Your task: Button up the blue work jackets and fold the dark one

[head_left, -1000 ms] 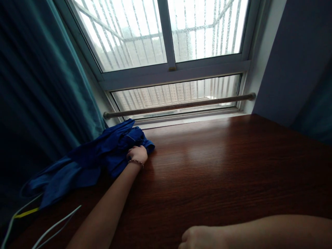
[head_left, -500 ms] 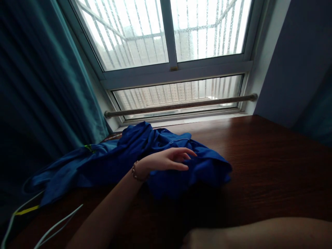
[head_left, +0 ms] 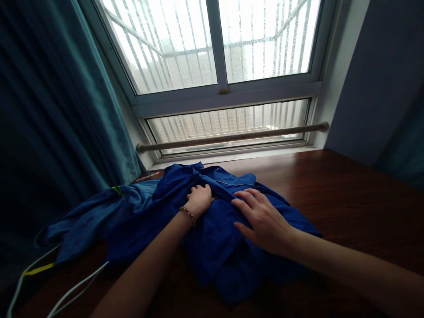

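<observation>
A deep blue cloth garment with thin pale piping [head_left: 228, 238] lay rumpled on the dark reddish-brown wooden bench [head_left: 357, 207], spread from the left part across the middle, its upper folds near the far edge. The left hand [head_left: 199, 199], wearing a dark beaded bracelet [head_left: 188, 215] at the wrist, rested on the middle of the garment with fingers curled into the folds; whether they gripped the cloth could not be told. The right hand [head_left: 260, 216] was just to its right, unclenched and holding nothing, its fingers spread over the garment and its thumb set apart.

Toward the bench's left edge, a lighter blue piece of cloth with a yellow-green mark [head_left: 96, 216] adjoined the garment. Nearer the near left corner ran white cables [head_left: 77, 287] and a flat yellow strip [head_left: 39, 269]. Beside the left edge hung a teal curtain [head_left: 73, 97]. Beyond the far edge stood a grey-framed window [head_left: 180, 98], crossed low down by a round horizontal rail [head_left: 232, 138], with upright bars [head_left: 252, 44] outside the glass.
</observation>
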The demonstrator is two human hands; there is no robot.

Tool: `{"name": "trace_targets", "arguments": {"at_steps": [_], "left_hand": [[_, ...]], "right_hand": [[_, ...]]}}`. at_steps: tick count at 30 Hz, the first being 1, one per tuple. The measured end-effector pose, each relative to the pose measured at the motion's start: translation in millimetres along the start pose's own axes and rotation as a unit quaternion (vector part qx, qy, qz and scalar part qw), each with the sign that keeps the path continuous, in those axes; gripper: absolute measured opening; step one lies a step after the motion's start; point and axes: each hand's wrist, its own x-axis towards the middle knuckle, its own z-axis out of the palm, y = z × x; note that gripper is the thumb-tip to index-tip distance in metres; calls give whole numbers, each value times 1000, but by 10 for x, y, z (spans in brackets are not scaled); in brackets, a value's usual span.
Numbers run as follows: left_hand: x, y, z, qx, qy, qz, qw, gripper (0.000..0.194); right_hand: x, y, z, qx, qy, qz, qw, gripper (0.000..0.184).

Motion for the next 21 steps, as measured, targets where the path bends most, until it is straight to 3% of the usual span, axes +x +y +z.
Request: {"name": "trace_targets", "arguments": {"at_steps": [3, 5, 7, 9, 11, 14, 15, 17, 19, 21], "left_hand": [[-6, 176, 315, 34, 5, -26, 999, 40], [1, 259, 479, 39, 5, -4, 999, 47], [-11, 314, 556, 17, -5, 61, 998, 59], [-71, 372, 540, -24, -19, 171, 985, 68], [-179, 454, 455, -69, -24, 297, 952, 66], [-348, 596, 280, -141, -36, 452, 880, 50], [-382, 631, 229, -165, -36, 479, 862, 42], [-394, 662, 161, -199, 2, 477, 856, 31], [-328, 628, 152, -200, 83, 416, 883, 30], [-202, 531, 202, -170, 158, 331, 915, 35]], "right_hand": [[66, 325, 184, -65, -125, 166, 976, 66], [62, 438, 256, -78, -213, 204, 952, 64], [31, 426, 197, -67, -270, 183, 943, 54], [-15, 310, 5, -39, -305, 127, 943, 45], [-57, 156, -259, 10, -344, 62, 937, 36], [-55, 23, -582, 134, -412, 16, 901, 31], [-32, 33, -633, 166, -412, 21, 896, 28], [33, 145, -636, 156, -344, 55, 924, 25], [98, 359, -539, 34, -217, 129, 967, 28], [136, 636, -396, -104, -140, 235, 956, 39]]}}
